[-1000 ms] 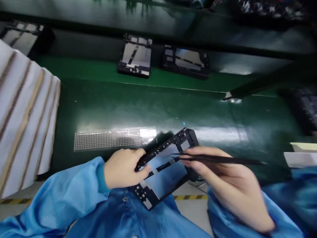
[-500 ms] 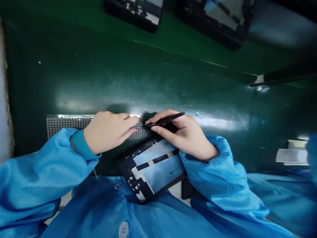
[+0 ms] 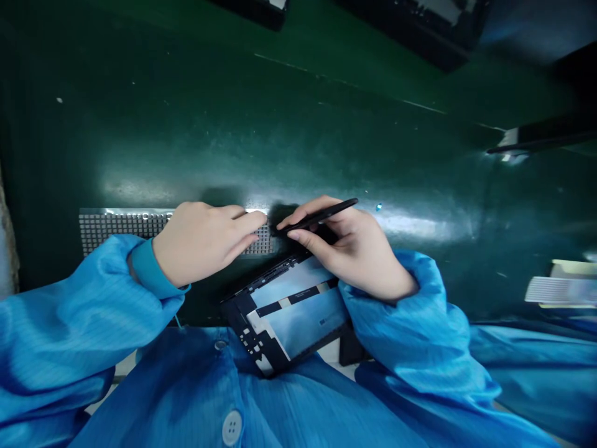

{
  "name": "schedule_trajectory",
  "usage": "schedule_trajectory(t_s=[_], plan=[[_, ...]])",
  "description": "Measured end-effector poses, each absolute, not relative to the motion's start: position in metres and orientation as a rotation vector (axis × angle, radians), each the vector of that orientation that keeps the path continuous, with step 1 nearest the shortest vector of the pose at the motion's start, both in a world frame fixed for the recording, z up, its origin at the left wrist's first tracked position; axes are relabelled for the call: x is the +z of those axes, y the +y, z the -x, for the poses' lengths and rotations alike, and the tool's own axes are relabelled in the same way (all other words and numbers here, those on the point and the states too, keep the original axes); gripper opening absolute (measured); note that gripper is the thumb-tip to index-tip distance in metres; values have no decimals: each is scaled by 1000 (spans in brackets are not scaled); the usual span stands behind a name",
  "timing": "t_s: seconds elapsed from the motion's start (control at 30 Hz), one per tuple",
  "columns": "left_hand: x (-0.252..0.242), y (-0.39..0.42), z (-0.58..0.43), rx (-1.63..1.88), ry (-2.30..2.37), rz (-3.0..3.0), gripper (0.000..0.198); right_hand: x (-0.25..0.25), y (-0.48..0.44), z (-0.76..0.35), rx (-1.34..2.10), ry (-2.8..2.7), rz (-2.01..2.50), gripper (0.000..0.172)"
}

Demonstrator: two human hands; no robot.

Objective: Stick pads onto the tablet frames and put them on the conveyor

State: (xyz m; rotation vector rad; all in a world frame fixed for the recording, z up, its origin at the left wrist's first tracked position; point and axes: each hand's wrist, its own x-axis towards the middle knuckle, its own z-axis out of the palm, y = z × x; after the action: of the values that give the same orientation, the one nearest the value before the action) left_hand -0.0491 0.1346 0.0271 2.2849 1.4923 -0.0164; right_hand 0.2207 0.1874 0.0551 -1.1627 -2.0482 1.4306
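My left hand [image 3: 205, 241] rests on the right end of a long silvery sheet of tiny parts [image 3: 124, 223], its fingers stretched flat and pressing the sheet down. My right hand [image 3: 347, 249] pinches black tweezers [image 3: 317, 215], whose tips touch the sheet's right end just beside my left fingertips. A black device frame with a shiny panel [image 3: 289, 314] lies tilted at the table's near edge, between my forearms and partly under my right wrist. Both arms wear blue sleeves.
The dark green table [image 3: 298, 137] stretches ahead. Two more black frames [image 3: 420, 25] lie at the far edge. A black bar with a white end [image 3: 536, 138] sits at the right, and a pale ribbed sheet [image 3: 559, 289] at the right edge.
A second ago both hands held the black frame with the tweezers over it. The frame now lies at the table edge, and both hands have moved up to the silvery sheet.
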Motion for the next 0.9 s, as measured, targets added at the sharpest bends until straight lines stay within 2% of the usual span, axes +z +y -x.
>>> schedule_trajectory(t_s=[0.13, 0.3, 0.47, 0.7, 0.77, 0.9], plan=[[29, 135, 49, -15, 1456, -2264, 40, 64, 126, -217, 1433, -1671, 1224, 19], [27, 134, 50, 98, 1354, -2258, 44, 44, 56, -201, 1296, -1523, 1126, 27], [25, 135, 50, 68, 1355, -2264, 44, 30, 56, -194, 1258, -1602, 1132, 31], [25, 136, 49, 9, 1380, -2294, 42, 49, 68, -201, 1224, -1821, 1070, 43], [24, 137, 50, 26, 1378, -2285, 41, 56, 89, -207, 1230, -1885, 1089, 40], [24, 138, 51, 49, 1367, -2288, 40, 57, 151, -218, 1176, -2058, 1186, 17]])
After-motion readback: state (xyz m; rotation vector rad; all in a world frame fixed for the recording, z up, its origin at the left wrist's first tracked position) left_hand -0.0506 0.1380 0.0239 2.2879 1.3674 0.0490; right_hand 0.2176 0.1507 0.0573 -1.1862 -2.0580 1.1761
